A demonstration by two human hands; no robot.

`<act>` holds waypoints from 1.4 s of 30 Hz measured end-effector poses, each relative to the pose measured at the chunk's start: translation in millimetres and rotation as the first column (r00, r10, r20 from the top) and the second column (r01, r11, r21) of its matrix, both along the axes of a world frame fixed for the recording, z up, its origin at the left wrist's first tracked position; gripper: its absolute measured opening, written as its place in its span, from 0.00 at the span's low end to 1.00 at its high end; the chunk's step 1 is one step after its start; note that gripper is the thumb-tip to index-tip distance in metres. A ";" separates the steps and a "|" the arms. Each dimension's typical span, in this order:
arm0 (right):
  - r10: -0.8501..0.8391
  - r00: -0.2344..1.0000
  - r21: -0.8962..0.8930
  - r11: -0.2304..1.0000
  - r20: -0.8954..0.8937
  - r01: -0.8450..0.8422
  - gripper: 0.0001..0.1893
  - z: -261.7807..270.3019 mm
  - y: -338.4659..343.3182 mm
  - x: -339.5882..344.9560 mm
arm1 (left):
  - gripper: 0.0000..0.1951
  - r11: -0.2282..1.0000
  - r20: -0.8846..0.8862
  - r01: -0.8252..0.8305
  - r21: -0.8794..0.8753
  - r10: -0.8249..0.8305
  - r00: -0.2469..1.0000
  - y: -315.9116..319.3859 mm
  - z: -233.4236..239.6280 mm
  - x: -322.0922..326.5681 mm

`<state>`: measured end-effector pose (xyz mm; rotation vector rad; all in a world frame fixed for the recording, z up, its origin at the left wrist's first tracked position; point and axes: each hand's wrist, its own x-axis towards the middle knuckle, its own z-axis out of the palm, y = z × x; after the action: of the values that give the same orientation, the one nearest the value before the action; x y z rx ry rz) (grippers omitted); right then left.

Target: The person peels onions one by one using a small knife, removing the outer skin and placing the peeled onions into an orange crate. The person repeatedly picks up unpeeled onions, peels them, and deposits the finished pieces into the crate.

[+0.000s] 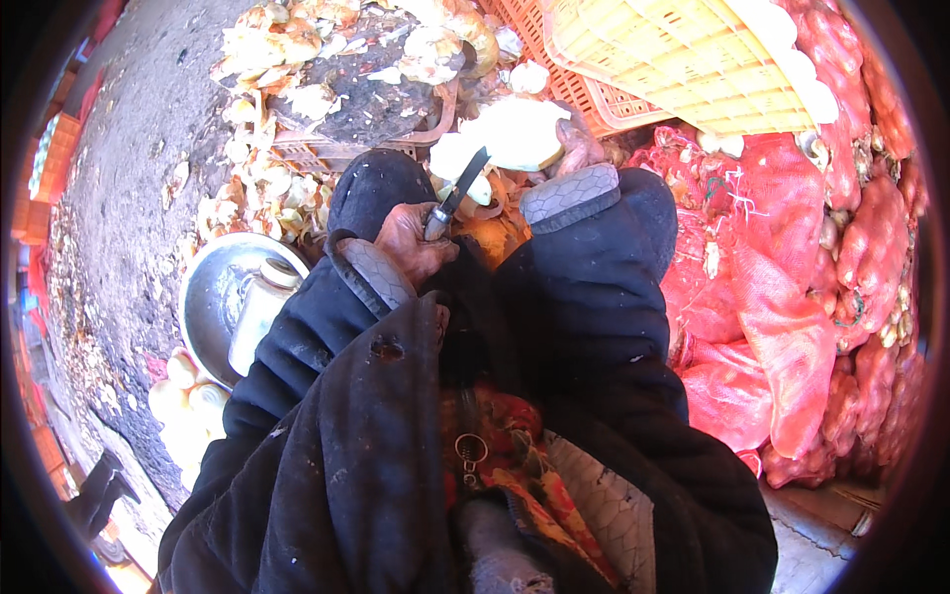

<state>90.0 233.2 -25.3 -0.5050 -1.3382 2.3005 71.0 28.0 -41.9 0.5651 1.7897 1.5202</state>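
Held in my left hand (417, 241) is a knife (464, 182) with a dark blade and a metal-ended handle; the blade points up and right. My right hand (579, 145) grips the right side of a pale, peeled onion (531, 137), beyond my knees. Glare washes out much of the onion, and other white pieces touch or overlap it on the left. Onion skins (493, 237) lie between my legs below it. The knife tip is close to the onion's lower left; whether they touch I cannot tell.
Left of my knee stands a metal basin (215, 297) with a pale container in it, near peeled onions (185, 401). Ahead is a crate (319, 148) among onion skins. Plastic crates (683, 52), red mesh sacks (787, 297) and filled onion sacks (876, 245) crowd the right.
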 end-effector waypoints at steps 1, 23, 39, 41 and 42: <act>-0.014 1.000 -0.017 1.000 -0.008 0.014 0.20 -0.2 0.2 -0.9 | 0.07 1.000 0.005 0.010 -0.003 -0.010 1.000 0.8 -2.2 -1.1; -0.053 0.997 -0.033 0.998 -0.057 0.051 0.19 -5.7 -5.3 -7.7 | 0.04 0.995 0.117 0.016 0.103 -0.029 0.993 12.9 -9.1 -3.8; -0.079 0.997 -0.027 0.997 -0.022 0.078 0.17 -3.1 10.1 -10.1 | 0.07 0.905 0.814 -0.133 0.403 -0.289 0.505 -11.7 -3.4 -20.6; -0.084 0.996 -0.030 0.996 -0.027 0.084 0.17 -1.7 14.8 -14.0 | 0.08 0.863 0.789 -0.105 0.494 -0.394 0.472 -13.2 -6.2 -22.2; -0.086 0.996 -0.023 0.996 -0.021 0.086 0.17 -1.7 17.1 -15.0 | 0.08 0.858 0.802 -0.110 0.501 -0.414 0.430 -13.7 -7.5 -22.7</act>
<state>75.0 250.3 -27.0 -0.5319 -1.2577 2.2466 48.3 14.3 -49.4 0.0484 0.4677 1.6560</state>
